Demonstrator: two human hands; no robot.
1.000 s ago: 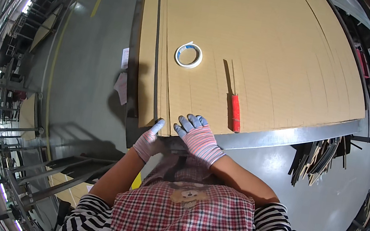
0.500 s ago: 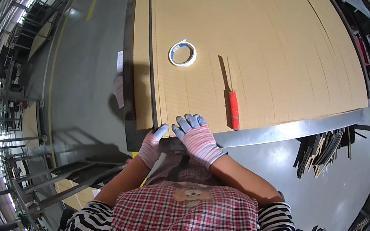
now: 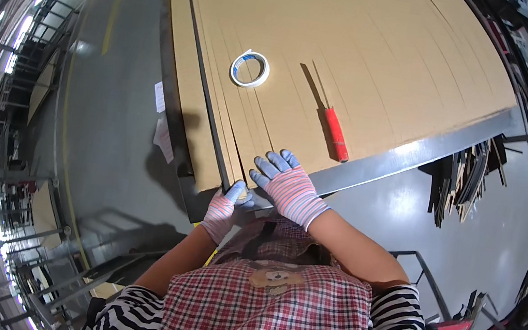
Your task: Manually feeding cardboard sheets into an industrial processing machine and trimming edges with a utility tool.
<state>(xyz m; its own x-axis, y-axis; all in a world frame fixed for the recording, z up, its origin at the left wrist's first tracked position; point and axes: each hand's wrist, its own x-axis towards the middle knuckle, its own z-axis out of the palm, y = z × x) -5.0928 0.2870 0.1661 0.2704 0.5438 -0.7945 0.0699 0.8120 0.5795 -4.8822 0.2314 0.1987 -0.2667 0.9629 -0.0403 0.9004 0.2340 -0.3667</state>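
A large tan cardboard sheet [image 3: 376, 65], scored with long thin lines, lies on a metal-edged table. My left hand [image 3: 223, 212], in a striped glove with grey fingertips, pinches the near end of a narrow cardboard strip [image 3: 222, 131] at the sheet's left. A dark gap shows along part of the strip's right side, and a black band runs down its left. With fingers spread, my right hand [image 3: 289, 188] rests flat on the sheet's near edge, holding nothing. Beyond it lie a red-handled tool [image 3: 336, 135] with a thin blade and a white tape roll [image 3: 248, 84].
The table's metal edge [image 3: 411, 150] runs along the near right side. Dark and tan offcut strips [image 3: 458, 182] hang in a bundle at the right. Papers [image 3: 163, 139] stick out beside the table's left edge. Metal racks [image 3: 104, 257] stand at the lower left.
My left hand has closed around the strip's near end, and a dark gap has opened beside the strip. My right hand stays flat on the sheet. The view has turned slightly.
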